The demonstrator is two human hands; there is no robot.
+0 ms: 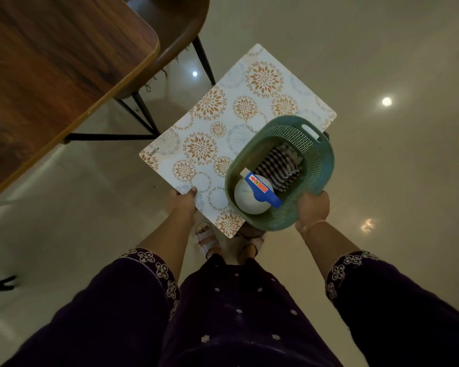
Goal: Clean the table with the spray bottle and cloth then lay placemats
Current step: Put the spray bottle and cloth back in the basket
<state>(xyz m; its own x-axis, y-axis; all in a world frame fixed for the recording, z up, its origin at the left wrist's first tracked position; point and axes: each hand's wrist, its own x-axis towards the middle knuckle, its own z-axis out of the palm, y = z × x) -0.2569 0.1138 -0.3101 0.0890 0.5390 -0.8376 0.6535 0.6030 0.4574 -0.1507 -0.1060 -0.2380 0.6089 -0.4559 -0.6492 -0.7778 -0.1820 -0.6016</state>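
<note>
Dark embroidered sleeves (pixel 149 263) and a dark dotted garment fill the bottom of the view, with two pale sandals (pixel 206 238) on the glossy floor (pixel 382 62) just beyond them. The left hand (pixel 182 201) pinches the near edge of a placemat (pixel 223 123) close to its near left corner, thumb lying on top and the fingers hidden beneath. The mat is white with orange and grey flower rounds and is held flat above the floor; I cannot tell whether more mats lie under it. A green perforated basket (pixel 326 157) sits over the mat's near right corner and overhangs its right edge. The right hand (pixel 313 207) grips the basket's near right rim, with its fingers mostly out of sight under the wall. Inside the basket, a white spray bottle (pixel 252 197) with a blue trigger head stands against the near wall, and a folded striped cloth (pixel 278 165) lies just beyond it, touching it. The wooden table (pixel 51 70) is to the left, its rounded corner nearest the mat, apart from it. A brown chair (pixel 175 22) stands tucked behind that corner.
</note>
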